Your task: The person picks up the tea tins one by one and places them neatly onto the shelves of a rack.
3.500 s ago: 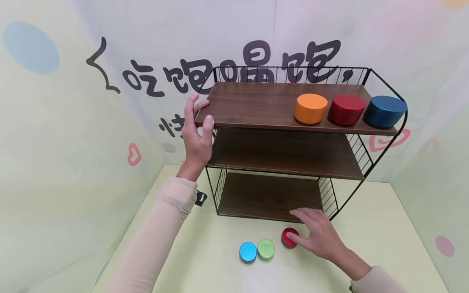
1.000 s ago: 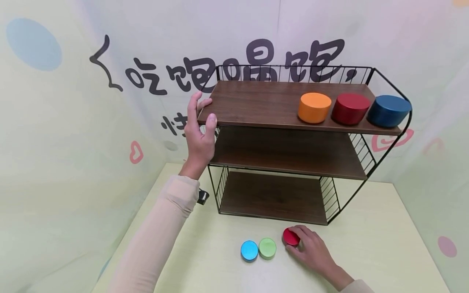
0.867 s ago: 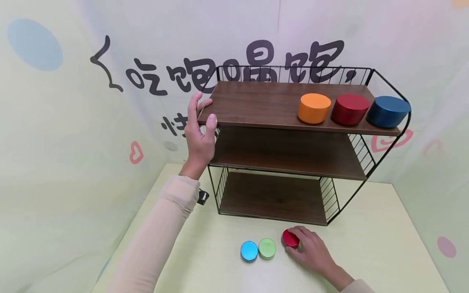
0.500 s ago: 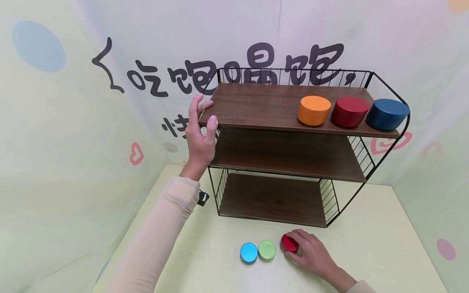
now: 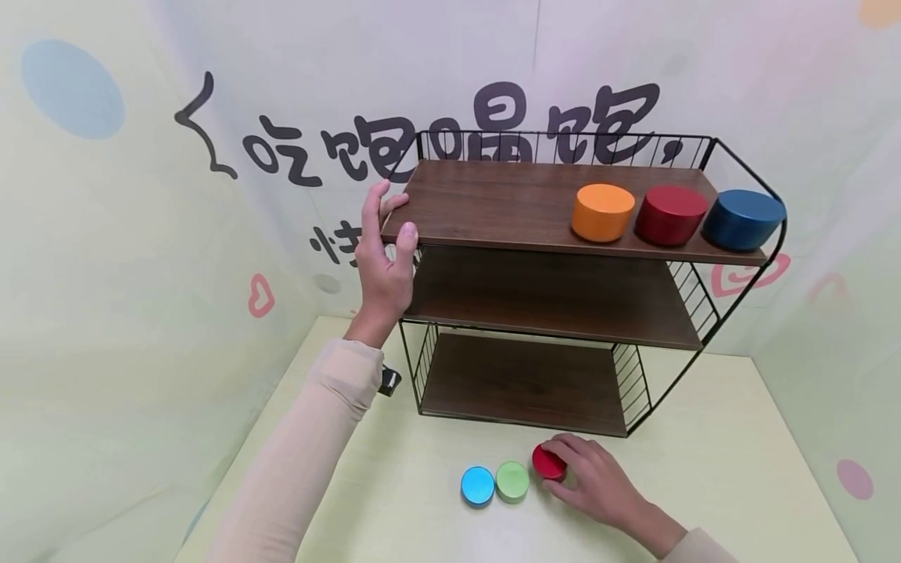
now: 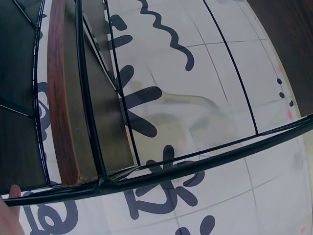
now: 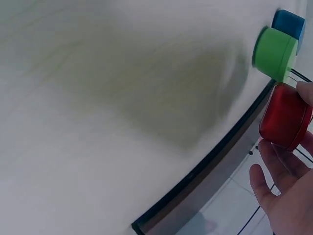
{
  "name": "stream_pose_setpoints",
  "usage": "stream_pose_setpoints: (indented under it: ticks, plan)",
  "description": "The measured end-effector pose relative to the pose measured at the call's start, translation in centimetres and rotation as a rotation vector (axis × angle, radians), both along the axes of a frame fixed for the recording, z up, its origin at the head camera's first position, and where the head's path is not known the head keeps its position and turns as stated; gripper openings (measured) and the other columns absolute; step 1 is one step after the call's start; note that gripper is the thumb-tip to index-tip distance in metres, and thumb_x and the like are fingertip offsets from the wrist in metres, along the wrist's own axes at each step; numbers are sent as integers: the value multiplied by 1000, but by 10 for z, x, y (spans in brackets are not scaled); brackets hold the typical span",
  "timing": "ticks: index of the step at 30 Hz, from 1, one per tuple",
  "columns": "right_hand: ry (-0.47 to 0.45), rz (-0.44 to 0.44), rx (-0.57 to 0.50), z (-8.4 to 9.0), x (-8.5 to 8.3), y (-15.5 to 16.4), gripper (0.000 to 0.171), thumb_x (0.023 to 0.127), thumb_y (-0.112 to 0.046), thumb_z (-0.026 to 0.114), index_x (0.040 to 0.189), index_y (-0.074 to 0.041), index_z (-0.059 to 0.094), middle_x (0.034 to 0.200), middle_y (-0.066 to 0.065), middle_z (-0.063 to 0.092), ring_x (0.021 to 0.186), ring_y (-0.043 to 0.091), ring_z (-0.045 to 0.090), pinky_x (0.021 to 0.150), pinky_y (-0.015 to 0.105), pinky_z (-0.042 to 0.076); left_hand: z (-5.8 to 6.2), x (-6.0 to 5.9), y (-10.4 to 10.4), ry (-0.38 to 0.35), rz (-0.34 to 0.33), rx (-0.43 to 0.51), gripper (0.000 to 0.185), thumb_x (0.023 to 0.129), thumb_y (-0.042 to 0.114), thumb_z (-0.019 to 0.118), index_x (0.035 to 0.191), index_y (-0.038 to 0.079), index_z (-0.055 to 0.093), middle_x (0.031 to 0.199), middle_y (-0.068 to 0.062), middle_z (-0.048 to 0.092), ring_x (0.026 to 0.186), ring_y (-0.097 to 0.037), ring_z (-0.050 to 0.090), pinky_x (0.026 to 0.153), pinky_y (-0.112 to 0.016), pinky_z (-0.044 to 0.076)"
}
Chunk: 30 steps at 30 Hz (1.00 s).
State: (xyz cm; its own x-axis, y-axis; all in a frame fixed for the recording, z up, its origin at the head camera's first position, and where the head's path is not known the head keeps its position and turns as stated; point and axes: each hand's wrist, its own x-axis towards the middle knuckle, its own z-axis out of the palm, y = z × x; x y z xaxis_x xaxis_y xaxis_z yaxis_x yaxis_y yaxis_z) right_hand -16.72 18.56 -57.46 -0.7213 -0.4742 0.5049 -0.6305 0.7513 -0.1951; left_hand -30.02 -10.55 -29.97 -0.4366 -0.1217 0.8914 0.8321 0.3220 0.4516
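1. We see the right hand [image 5: 594, 485] low on the pale counter [image 5: 704, 469], its fingers [image 5: 563, 447] curled round a small red tin [image 5: 547, 462] and gripping it.
2. In the right wrist view the red tin [image 7: 285, 116] sits between the thumb above and the fingers [image 7: 279, 156] below; whether it is touching the counter we cannot tell.
3. Just to the left of those fingers stands a green tin [image 5: 511, 481], and touching its far side a light blue tin [image 5: 478, 485]; both rest on the counter, and the green one is very close to the red one.
4. Right behind the right hand's fingers rises a black wire shelf rack [image 5: 711, 313] with three dark wooden boards.
5. The left hand [image 5: 383, 258] is raised to the left end of the rack's top board [image 5: 493, 203]; its fingers [image 5: 403, 234] are bent over the board's edge and clasp it, with the thumb at the front edge.
6. The left wrist view shows only the rack's wire frame [image 6: 146, 171] and a board's edge up close, with a fingertip at the bottom left corner.
7. Far along the top board from the left fingers, at its right end, three larger tins stand in a row: orange [image 5: 602, 212], dark red [image 5: 670, 214] and dark blue [image 5: 743, 218].
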Motion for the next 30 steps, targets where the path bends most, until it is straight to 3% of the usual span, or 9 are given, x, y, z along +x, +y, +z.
stream_pose_setpoints:
  ticks: [15, 23, 30]
  plan:
    - [-47, 81, 39, 48, -11, -10, 51, 71, -34, 86, 115, -16, 69, 111, 1, 66, 93, 13, 64, 74, 37, 54, 0, -1, -1, -1, -6, 7, 51, 91, 16, 47, 136, -9, 43, 119, -28, 62, 120, -35, 55, 99, -35, 36]
    - [-23, 113, 49, 80, -18, -19, 52, 73, -37, 85, 118, -17, 68, 115, 2, 66, 96, 16, 63, 77, 37, 54, -18, -27, -9, -1, 15, 1, 54, 92, 23, 48, 140, -1, 43, 122, -19, 64, 122, -27, 55, 97, -34, 36]
    - [36, 170, 64, 104, -22, -22, 53, 72, -35, 86, 118, -16, 68, 116, 4, 66, 98, 18, 63, 77, 36, 55, -21, -31, -10, 19, 9, -7, 56, 92, 28, 50, 141, 2, 44, 124, -12, 65, 122, -22, 56, 97, -35, 37]
